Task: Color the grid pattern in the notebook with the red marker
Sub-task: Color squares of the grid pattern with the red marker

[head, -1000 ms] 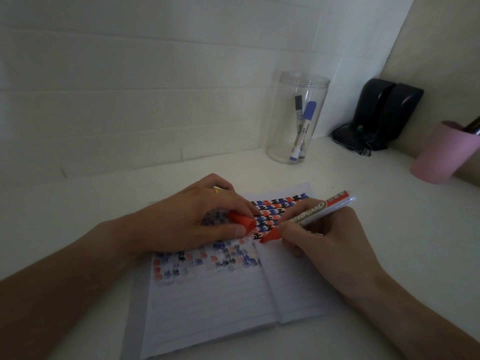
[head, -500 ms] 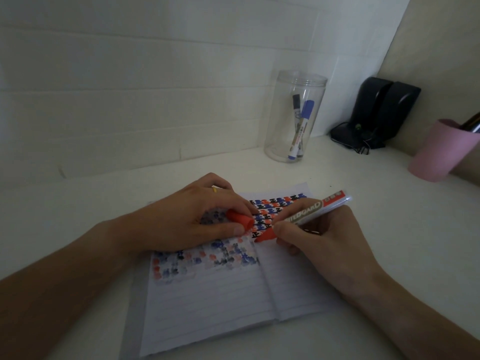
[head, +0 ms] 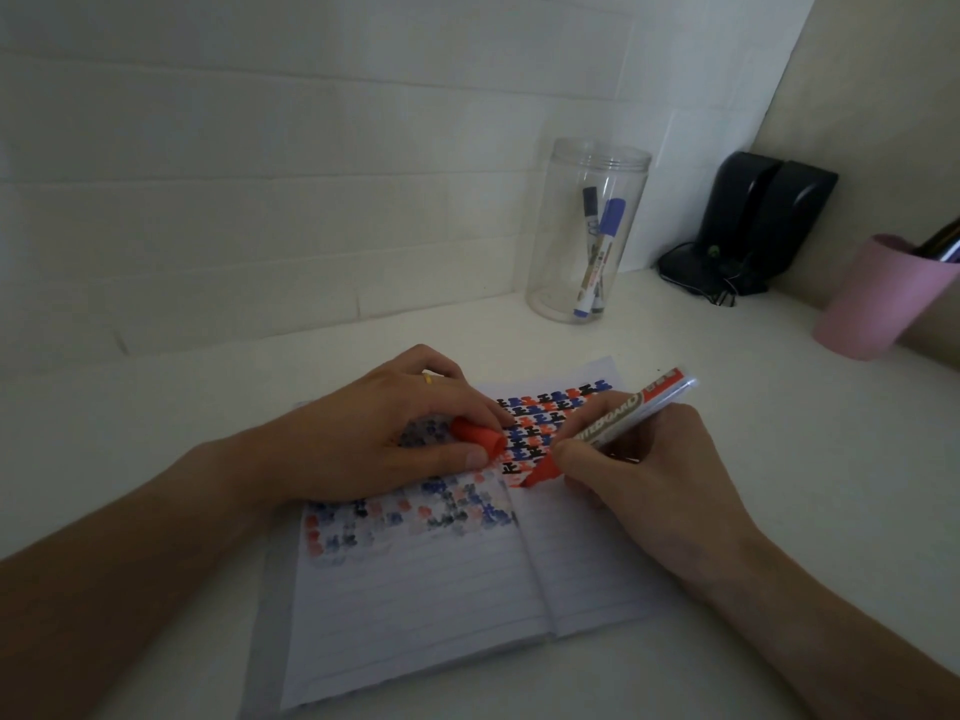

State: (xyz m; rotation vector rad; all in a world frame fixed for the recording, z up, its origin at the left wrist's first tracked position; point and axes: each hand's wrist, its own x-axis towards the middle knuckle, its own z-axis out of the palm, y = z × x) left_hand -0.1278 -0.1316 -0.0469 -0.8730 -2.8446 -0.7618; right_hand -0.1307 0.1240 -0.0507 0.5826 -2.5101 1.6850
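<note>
White counter [head: 779, 459], bounded at rear by tiled wall.
Open lined notebook [head: 415, 605] flat on counter at centre, spine running front to back. Grid pattern [head: 540, 423] of red, blue and black marks across upper part of right page; fainter marks across upper part of left page.
Left hand [head: 384, 439] palm-down on left page, fingers closed around red cap [head: 480, 438].
Right hand [head: 639, 485] on right page, fingers closed in pen grip on red marker [head: 618, 423]; red tip touching paper at lower edge of pattern, just right of spine; barrel tilted up and away to right.
Clear jar [head: 587, 231] at rear, upright, holding blue and black markers.
Black speakers [head: 753, 226] in corner.
Pink cup [head: 878, 304] at far right.
</note>
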